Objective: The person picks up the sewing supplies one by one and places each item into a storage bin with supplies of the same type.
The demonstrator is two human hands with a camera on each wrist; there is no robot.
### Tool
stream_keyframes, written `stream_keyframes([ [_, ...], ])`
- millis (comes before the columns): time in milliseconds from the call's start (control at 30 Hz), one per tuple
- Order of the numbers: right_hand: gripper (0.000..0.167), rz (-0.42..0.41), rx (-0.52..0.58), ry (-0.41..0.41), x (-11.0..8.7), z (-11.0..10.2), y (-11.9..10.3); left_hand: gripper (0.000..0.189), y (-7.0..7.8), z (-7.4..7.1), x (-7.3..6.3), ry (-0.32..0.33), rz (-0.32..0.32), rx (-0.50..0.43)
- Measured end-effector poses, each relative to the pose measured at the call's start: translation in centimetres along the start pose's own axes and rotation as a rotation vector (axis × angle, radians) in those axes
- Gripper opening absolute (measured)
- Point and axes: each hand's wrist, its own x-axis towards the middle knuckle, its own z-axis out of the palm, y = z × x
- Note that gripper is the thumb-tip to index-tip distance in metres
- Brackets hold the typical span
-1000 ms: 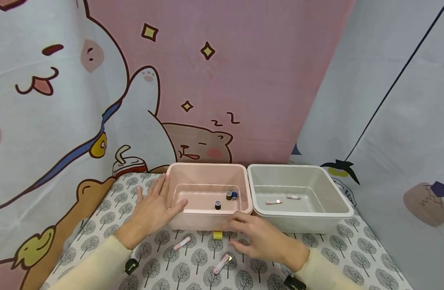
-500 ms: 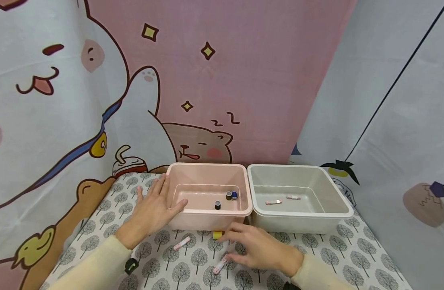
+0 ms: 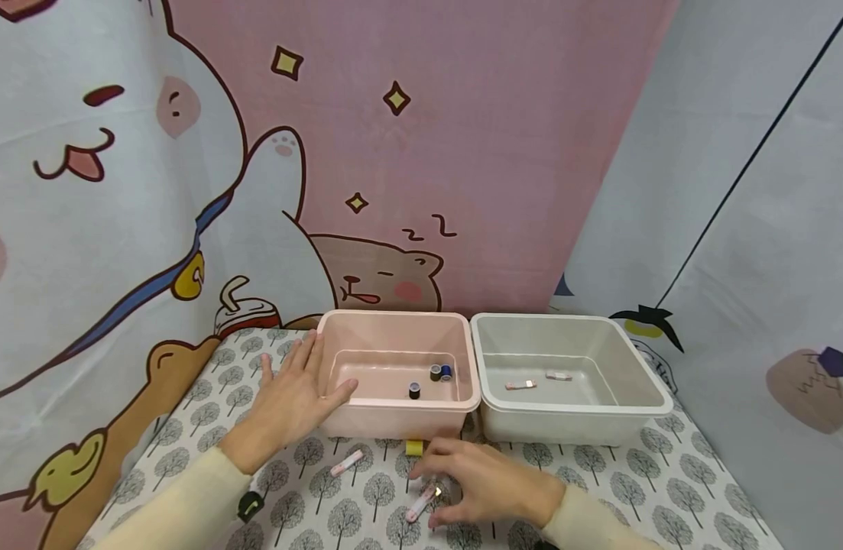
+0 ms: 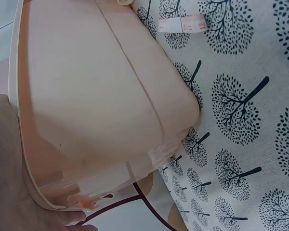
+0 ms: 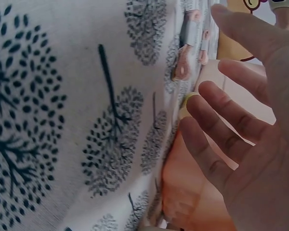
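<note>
My left hand rests with spread, straight fingers on the left rim of the pink bin. Over the patterned cloth my right hand hovers, fingers loosely bent and nothing in its grasp. Just left of its thumb lies a folded pink-and-white measuring tape. A second measuring tape, with printed numbers visible in the left wrist view, lies farther left. Near the right fingertips, a yellow thread spool sits against the pink bin's front. Inside that bin are dark spools and a blue spool.
Right of the pink bin stands a white bin, nearly touching it, with two folded measuring tapes inside. Both bins stand at the back of the table against a cartoon-printed curtain. A tree-patterned cloth covers the table.
From the front of the pink bin, my right hand has drawn back toward me, down beside the nearer measuring tape. The left hand keeps its place on the rim.
</note>
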Motion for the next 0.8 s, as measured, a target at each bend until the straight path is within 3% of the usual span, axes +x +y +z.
stream_keyframes([
  [400,0.066,0.048,0.031,-0.049,1.0,1.7,0.7,0.115,-0.3,0.0,0.5,-0.017,0.019,0.025],
  [800,0.039,0.003,0.058,-0.033,1.3,1.6,0.8,0.12,0.2,-0.5,0.1,-0.037,0.007,0.085],
])
